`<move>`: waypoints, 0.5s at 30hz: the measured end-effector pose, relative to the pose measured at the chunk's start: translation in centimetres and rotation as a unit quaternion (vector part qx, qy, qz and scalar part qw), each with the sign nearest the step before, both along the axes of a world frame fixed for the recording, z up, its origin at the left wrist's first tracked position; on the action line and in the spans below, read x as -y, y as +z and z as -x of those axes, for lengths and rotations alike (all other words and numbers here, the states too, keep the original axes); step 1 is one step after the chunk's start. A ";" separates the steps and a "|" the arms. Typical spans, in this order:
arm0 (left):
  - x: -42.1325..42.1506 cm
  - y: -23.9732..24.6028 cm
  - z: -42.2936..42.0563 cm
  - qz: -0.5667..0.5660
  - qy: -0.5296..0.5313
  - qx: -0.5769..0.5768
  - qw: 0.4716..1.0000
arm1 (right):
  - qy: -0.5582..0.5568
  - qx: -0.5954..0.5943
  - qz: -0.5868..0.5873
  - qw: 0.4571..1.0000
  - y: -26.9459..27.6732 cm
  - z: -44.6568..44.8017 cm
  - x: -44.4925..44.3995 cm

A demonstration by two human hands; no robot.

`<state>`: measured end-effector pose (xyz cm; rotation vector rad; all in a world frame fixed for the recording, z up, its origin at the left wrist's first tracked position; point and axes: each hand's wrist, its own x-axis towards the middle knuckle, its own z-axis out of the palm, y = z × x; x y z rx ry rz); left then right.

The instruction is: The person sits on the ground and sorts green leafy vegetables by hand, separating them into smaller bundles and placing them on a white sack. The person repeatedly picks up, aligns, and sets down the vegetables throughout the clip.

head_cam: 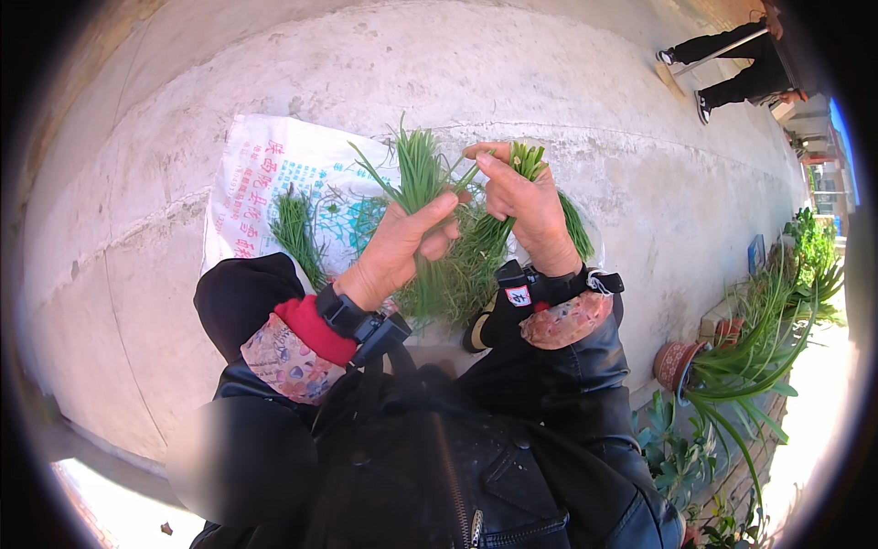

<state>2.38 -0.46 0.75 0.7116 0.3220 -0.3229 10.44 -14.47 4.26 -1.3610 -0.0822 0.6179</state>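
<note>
My left hand is closed around a bunch of thin green stalks that look like garlic chives. In my right hand is a second bunch, its cut ends pointing up. The thumb and forefinger of that hand pinch a few stalks between the two bunches. Beneath both hands lies a loose, tangled heap of green blades on a white woven sack with printed writing. A separate small bundle rests on the sack to the left, and more stalks show behind my right wrist.
A person in dark trousers stands at the upper right, holding a long-handled broom. Potted plants, one in a reddish patterned pot, line the right side. Concrete ground surrounds the sack. My knee is beside my left forearm.
</note>
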 end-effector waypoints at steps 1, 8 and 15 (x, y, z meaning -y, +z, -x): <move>0.0 0.0 0.1 0.000 0.001 -0.005 1.000 | 0.002 -0.002 0.007 1.000 0.0 0.0 0.1; 0.5 0.2 -0.2 -0.032 0.014 -0.033 0.999 | -0.055 -0.038 -0.060 0.996 -0.2 -0.5 1.1; 1.2 0.7 -0.5 -0.047 0.045 -0.037 0.997 | 0.015 -0.063 -0.080 0.995 -1.0 0.0 0.9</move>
